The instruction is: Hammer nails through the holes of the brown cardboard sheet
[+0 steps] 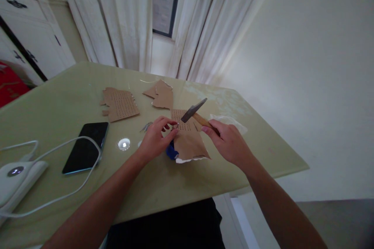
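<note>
No text, label, brand or number is readable anywhere in this view.

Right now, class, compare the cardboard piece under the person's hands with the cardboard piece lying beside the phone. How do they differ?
The cardboard under the hands is touched by the left hand, with the hammer in the right hand raised over it; the cardboard beside the phone lies untouched. The near piece rests on something blue and white; the far piece lies flat on the table. Both are brown, ragged-edged and marked with rows of small dots.
</note>
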Motion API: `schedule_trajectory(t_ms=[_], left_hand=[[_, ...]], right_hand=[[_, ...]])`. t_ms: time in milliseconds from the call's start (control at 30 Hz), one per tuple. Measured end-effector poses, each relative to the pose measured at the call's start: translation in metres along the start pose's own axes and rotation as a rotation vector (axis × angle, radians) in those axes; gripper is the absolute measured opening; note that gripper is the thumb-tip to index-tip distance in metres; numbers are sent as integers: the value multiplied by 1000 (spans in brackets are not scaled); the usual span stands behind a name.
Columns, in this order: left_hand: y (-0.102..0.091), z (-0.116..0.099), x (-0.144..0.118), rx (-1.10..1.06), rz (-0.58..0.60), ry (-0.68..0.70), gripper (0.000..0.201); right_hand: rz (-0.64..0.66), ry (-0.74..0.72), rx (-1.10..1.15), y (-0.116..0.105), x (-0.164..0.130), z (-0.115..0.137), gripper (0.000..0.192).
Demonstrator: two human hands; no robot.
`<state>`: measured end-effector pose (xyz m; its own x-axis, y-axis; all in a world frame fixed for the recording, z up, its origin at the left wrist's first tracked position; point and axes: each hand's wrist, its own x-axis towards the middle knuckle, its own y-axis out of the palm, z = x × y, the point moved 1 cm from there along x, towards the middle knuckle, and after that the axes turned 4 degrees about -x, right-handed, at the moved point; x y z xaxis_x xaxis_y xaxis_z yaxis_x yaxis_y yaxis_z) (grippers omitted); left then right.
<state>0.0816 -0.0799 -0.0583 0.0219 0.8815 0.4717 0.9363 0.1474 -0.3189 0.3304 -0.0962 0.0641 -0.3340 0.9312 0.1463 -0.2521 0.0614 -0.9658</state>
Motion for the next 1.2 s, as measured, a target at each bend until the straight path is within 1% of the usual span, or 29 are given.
schedule_trajectory(t_ms=[67, 167, 233, 333, 433, 533, 633, 767, 967, 1100, 1200], left_hand=[[0, 0, -2, 10, -8, -55, 28], [4, 1, -6, 27, -19, -119, 48], [8, 2, -9, 12, 27, -144, 60], [14, 4, -11, -85, 110, -192, 65], [16, 6, -10, -180, 107, -234, 67], [14, 7, -8, -232, 90, -281, 70], [12, 7, -7, -272, 99, -325, 72], [11, 4, -7, -303, 98, -298, 65], [10, 3, -7, -339, 89, -305, 64], [10, 3, -6, -367, 99, -300, 60], [11, 3, -5, -383, 113, -297, 57]], right_hand=[[-7, 2, 12, 2, 0, -3, 35], [-25, -1, 38, 4, 0, -6, 34], [-37, -2, 55, 4, 0, -7, 34], [-47, -2, 71, 4, -1, -9, 36], [-50, 0, 83, 5, 0, -9, 36], [-41, 3, 84, 6, 1, -9, 36], [-25, 0, 88, 8, 3, -8, 36], [-6, -10, 90, 9, 6, -4, 37], [0, -36, 62, 2, 11, 7, 39], [46, -67, 21, 0, 14, 13, 35], [49, -59, 16, -2, 14, 16, 35]])
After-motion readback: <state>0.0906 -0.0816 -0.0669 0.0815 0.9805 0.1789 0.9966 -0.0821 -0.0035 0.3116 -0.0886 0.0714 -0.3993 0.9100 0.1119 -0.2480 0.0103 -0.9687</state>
